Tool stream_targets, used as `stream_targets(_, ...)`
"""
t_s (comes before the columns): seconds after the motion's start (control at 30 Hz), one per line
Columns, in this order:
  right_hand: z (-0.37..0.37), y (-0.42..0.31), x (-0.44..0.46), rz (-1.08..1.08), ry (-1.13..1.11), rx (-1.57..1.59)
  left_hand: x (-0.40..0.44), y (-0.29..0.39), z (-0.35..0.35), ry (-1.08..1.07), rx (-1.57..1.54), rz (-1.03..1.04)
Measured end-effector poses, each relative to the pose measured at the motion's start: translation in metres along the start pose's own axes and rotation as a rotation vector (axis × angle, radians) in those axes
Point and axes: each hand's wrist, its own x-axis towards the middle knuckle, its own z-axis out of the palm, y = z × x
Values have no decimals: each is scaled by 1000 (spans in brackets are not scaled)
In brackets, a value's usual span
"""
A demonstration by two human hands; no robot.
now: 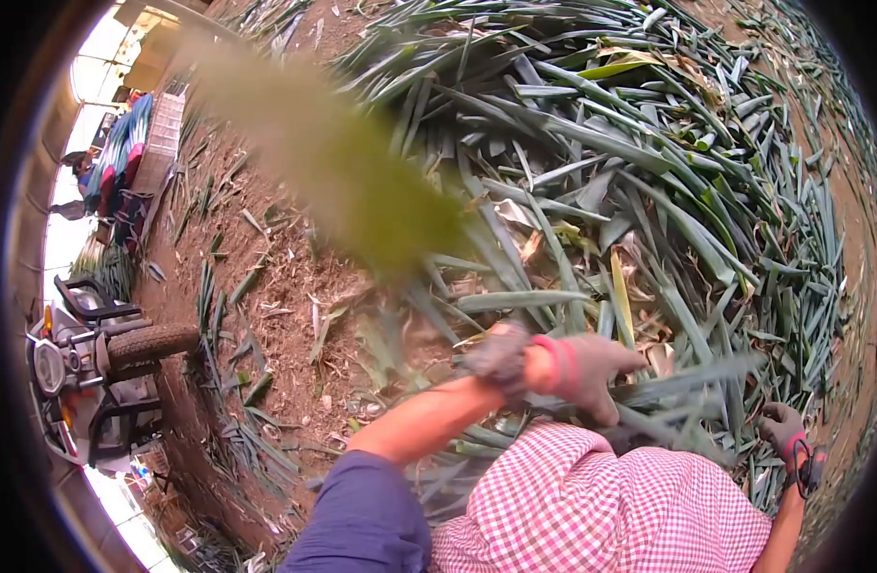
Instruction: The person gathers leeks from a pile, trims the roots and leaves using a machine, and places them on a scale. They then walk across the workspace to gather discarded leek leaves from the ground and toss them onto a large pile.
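My left hand (587,371), in a grey glove with a pink cuff, reaches over my lap. Its fingers stretch to the right, thumb apart. Close by it, long green onion leaves (692,382) are smeared by motion; I cannot tell whether they touch the glove. At the lower right, my right hand (782,430), gloved the same way, is bent in beside the leaf pile, its fingers curled. What lies inside them is hidden. A large heap of cut green onion leaves (591,124) spreads before me. A blurred yellow-green shape (362,181), perhaps a leaf, crosses the upper left.
Pink-checked cloth (591,497) covers my lap. Brown soil (276,306) with leaf scraps lies to the left. Beyond it stand a motorbike (95,368), shown sideways, and a crate (161,143) beside bundled green onions (123,143). A person (80,164) is partly visible there.
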Motion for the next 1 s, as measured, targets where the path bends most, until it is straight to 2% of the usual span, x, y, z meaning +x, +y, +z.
stream_targets(0.03, 1, -4, -2, 10, 4, 10, -19, -12, -20, 178, -22, 48)
stream_targets(0.07, 4, -13, -3, 19, 8, 18, -48, -4, -62, 447, -113, -101)
stream_targets(0.1, 7, -21, -6, 28, 13, 27, -67, -21, -92, 742, -69, -216)
stream_targets(0.17, 11, -26, -14, 46, 19, -45, -106, -85, -146, 1309, 511, -498)
stream_targets(0.2, 12, -25, -17, 55, 12, -101, -116, -73, -172, 1402, 561, -817)
stream_targets(0.3, 8, -3, -15, 84, 9, -225, -161, -212, -209, 1505, 50, -1181)
stream_targets(0.37, 7, -2, -14, 89, 3, -247, -146, -229, -202, 1555, -264, -1109)
stream_targets(0.43, 9, -3, -11, 109, -6, -205, -111, -235, -192, 1483, -640, -825)
stream_targets(0.47, 13, -12, -11, 125, -19, -197, -72, -175, -178, 1467, -805, -685)
stream_targets(0.57, 24, -34, -1, 114, -39, -338, 19, -117, -126, 991, -77, -683)
stream_targets(0.6, 23, -39, 4, 79, -45, -420, 40, -97, -99, 807, 225, -504)
stream_targets(0.63, 22, -45, 8, 46, -50, -499, 50, -55, -89, 476, 196, -457)
stream_targets(0.67, 20, -56, 14, 50, -75, -535, 55, -37, -74, 239, 269, -341)
stream_targets(0.7, 17, -67, 17, 6, -46, -473, 57, -25, -64, 49, 311, -274)
stream_targets(0.73, 13, -79, 17, -37, -13, -411, 52, -18, -60, -5, 370, -220)
stream_targets(0.77, 7, -94, 13, -75, 23, -346, 47, -27, -56, 48, 382, -197)
stream_targets(0.8, -1, -122, 2, -59, 8, -233, 36, -26, -69, 94, 339, -316)
stream_targets(0.87, -37, -140, -8, -84, 75, -345, 9, -47, -97, 199, 210, -505)
stream_targets(0.9, -61, -142, -19, -127, 135, -375, -9, -59, -103, 406, 83, -570)
stream_targets(0.93, -76, -159, -39, -79, 178, -351, -17, -88, -99, 510, 52, -779)
stream_targets(0.97, -89, -176, -56, -37, 207, -325, -24, -110, -92, 635, -53, -769)
stream_targets(1.0, -104, -175, -67, -67, 251, -321, -25, -136, -86, 654, -158, -753)
